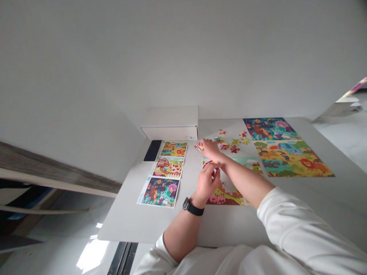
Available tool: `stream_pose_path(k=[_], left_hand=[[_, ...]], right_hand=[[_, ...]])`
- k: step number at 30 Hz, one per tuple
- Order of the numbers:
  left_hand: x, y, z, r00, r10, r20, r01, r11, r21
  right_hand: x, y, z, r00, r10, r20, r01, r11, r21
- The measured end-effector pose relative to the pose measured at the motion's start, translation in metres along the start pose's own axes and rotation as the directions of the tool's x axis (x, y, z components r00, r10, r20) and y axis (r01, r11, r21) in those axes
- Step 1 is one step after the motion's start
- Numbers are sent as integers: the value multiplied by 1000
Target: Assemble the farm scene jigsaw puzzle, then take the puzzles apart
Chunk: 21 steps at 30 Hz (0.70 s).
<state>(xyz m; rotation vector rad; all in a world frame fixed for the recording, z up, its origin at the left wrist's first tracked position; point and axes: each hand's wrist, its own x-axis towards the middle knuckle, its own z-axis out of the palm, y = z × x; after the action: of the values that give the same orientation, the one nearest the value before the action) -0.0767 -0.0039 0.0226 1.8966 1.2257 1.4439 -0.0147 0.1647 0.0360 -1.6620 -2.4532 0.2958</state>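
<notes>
My left hand [207, 182], with a black watch on its wrist, is closed around a red and white puzzle piece [207, 163] at the upper left corner of a partly built farm puzzle [229, 191]. My right hand [210, 148] reaches across above it and pinches another red piece [198, 146] just left of the loose pieces [233, 142] scattered on the white table [129, 214]. My right forearm covers the middle of the partly built puzzle.
Two finished puzzles [282, 147] lie at the right. Three picture cards [168, 172] lie in a column at the left, with a dark phone [153, 150] beside them. A white box [172, 123] stands against the wall. The table's near-left edge drops to the floor.
</notes>
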Motion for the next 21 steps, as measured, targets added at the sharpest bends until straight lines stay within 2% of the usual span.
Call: stream_pose_path(k=[3, 6, 10, 12, 13, 17, 19, 21], left_hand=[[0, -1, 1, 1000, 5, -10, -5, 1000, -5], [1, -2, 0, 999, 24, -22, -24, 1000, -7], [0, -4, -1, 999, 28, -18, -29, 1000, -9], [1, -7, 0, 1000, 21, -9, -21, 1000, -2], [1, -8, 1, 1000, 19, -4, -19, 1000, 3], [1, -12, 8, 1000, 5, 19, -5, 1000, 25], [2, -12, 12, 999, -4, 35, 4, 1000, 12], [2, -11, 16, 998, -13, 63, 15, 999, -29]], right_hand=[[-5, 0, 3, 998, 35, -56, -30, 996, 80], [-14, 6, -4, 995, 69, -70, -49, 964, 260], [-43, 36, -23, 991, 107, -75, -46, 822, 568], [-66, 58, -33, 985, 153, -83, -44, 681, 731], [-80, 70, -37, 978, 180, -102, -21, 574, 819], [-132, 103, -48, 937, 349, 24, -93, 181, 979], [-151, 109, -50, 918, 388, 81, -109, 52, 993], [-161, 109, -48, 916, 388, 98, -96, -24, 995]])
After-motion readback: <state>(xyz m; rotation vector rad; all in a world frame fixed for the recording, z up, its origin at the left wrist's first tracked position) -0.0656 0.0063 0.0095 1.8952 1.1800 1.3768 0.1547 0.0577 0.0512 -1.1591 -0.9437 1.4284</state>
